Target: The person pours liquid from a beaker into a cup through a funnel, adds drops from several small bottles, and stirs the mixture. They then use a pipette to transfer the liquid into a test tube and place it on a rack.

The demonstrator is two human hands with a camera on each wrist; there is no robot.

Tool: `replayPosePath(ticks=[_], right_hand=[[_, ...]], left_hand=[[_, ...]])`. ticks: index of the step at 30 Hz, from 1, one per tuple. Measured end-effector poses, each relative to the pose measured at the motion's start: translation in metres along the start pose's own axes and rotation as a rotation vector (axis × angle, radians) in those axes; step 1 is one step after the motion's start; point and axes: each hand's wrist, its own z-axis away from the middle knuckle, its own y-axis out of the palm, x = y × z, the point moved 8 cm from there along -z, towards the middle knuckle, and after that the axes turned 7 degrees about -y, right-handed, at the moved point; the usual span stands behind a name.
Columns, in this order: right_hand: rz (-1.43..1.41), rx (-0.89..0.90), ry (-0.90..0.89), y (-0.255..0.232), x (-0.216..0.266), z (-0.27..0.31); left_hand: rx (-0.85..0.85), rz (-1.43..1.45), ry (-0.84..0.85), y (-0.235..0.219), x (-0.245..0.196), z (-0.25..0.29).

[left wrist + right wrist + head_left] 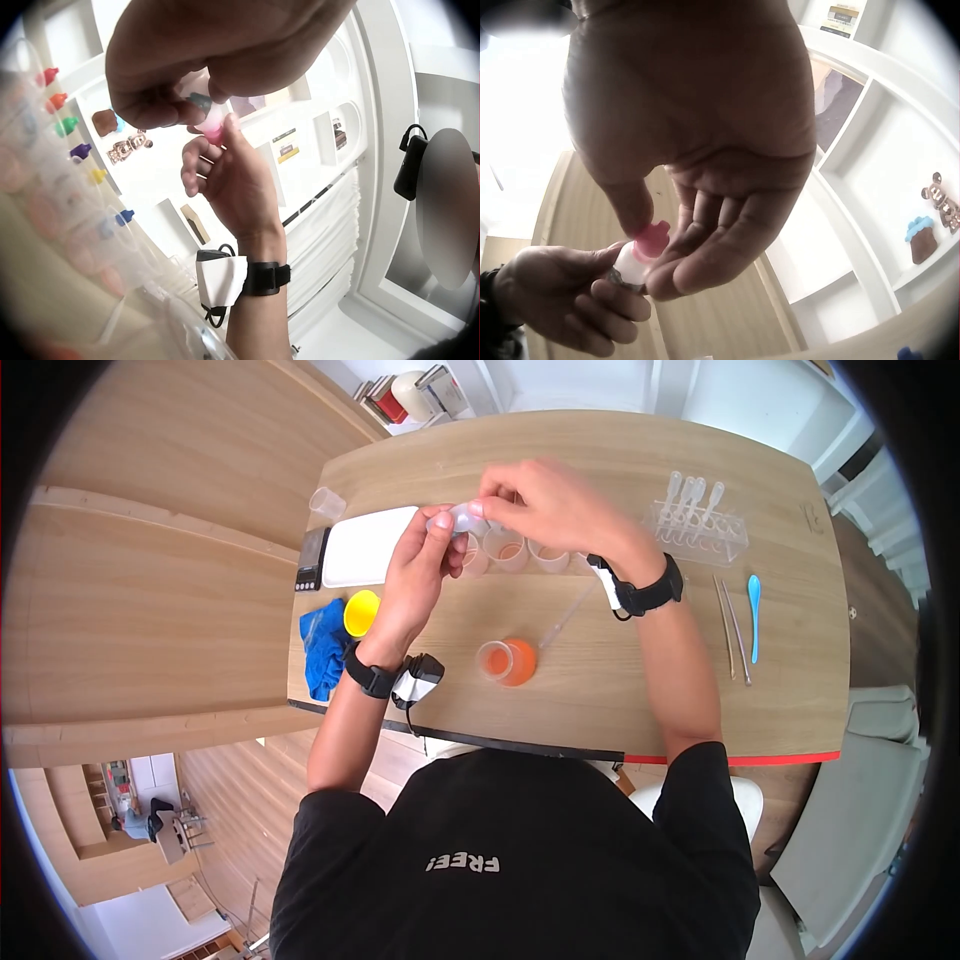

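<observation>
Over the far middle of the table, both hands meet on a small clear bottle (466, 515) with a pink cap (651, 238). My left hand (445, 528) grips the bottle body (630, 271) from the left. The thumb and fingers of my right hand (490, 508) pinch the pink cap (214, 133) from the right. Just below the hands, a row of small clear cups (507, 551) stands on the table. Most of the bottle is hidden by fingers.
A cup of orange liquid (508, 662) and a pipette (565, 618) lie near me. A pipette rack (697, 528), tweezers (733, 628) and a blue spoon (754, 610) are to the right. A white tray (362, 546), scale (311, 560), yellow cup (361, 612) and blue cloth (322, 645) sit left.
</observation>
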Motion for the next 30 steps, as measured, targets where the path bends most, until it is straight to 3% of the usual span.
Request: replayPosePath(ticks=[2, 6, 9, 11, 15, 21, 23, 24, 26, 30], right_hand=[[-0.041, 0.209, 0.146, 0.008, -0.008, 0.000], [0.023, 0.088, 0.000, 0.004, 0.002, -0.001], [0.021, 0.218, 0.146, 0.014, -0.012, -0.001], [-0.010, 0.065, 0.038, 0.005, 0.000, 0.002], [-0.039, 0.179, 0.124, 0.010, -0.011, 0.000], [-0.011, 0.186, 0.034, 0.009, 0.004, -0.004], [-0.388, 0.182, 0.266, 0.017, -0.009, 0.002], [-0.379, 0.194, 0.272, 0.018, -0.012, 0.002], [-0.572, 0.209, 0.324, 0.019, -0.018, 0.001], [-0.553, 0.178, 0.349, 0.012, -0.010, 0.001]], left_hand=[[0.011, -0.011, -0.012, 0.001, 0.000, -0.001], [-0.010, -0.019, -0.001, -0.002, 0.001, -0.002], [0.004, -0.006, -0.002, -0.001, 0.000, -0.002], [-0.017, 0.002, 0.006, 0.000, -0.003, -0.001], [-0.009, 0.017, -0.012, 0.000, -0.002, -0.002], [-0.045, 0.040, 0.044, -0.003, -0.003, 0.000], [-0.081, -0.184, 0.289, -0.003, -0.019, 0.004], [-0.085, -0.168, 0.288, -0.004, -0.018, 0.005], [-0.276, -0.766, 0.810, 0.015, -0.059, 0.033], [-0.295, -0.810, 0.949, 0.018, -0.067, 0.042]])
